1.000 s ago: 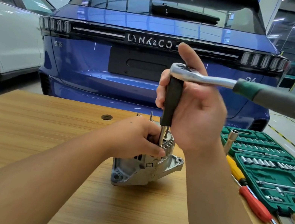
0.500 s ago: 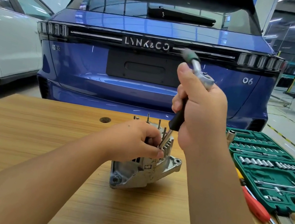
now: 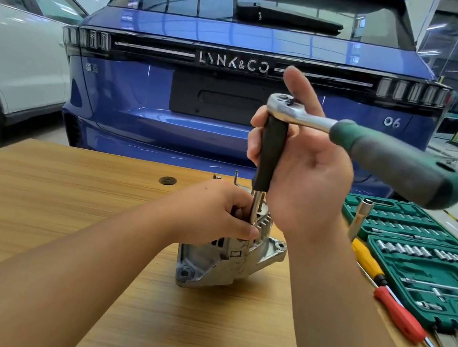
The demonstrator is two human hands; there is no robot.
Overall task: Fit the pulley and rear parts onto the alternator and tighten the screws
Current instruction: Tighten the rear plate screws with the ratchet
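Head view: the left hand (image 3: 214, 213) grips the top of the alternator (image 3: 229, 260) on the table (image 3: 63, 205), hiding its rear parts, while the right hand (image 3: 305, 168) curls around the black extension (image 3: 271, 153) under the ratchet (image 3: 364, 142), fingers mostly hidden behind it. Right of that hand a socket case (image 3: 431, 270) and screwdrivers (image 3: 393, 309) run off the edge; the extension's tip is hard to make out

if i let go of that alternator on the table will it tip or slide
Probably tip: the alternator sits tilted on one edge, steadied by the left hand. It looks like solid cast metal, so likely heavy for its size. It seems unlikely to slide on the wooden table.
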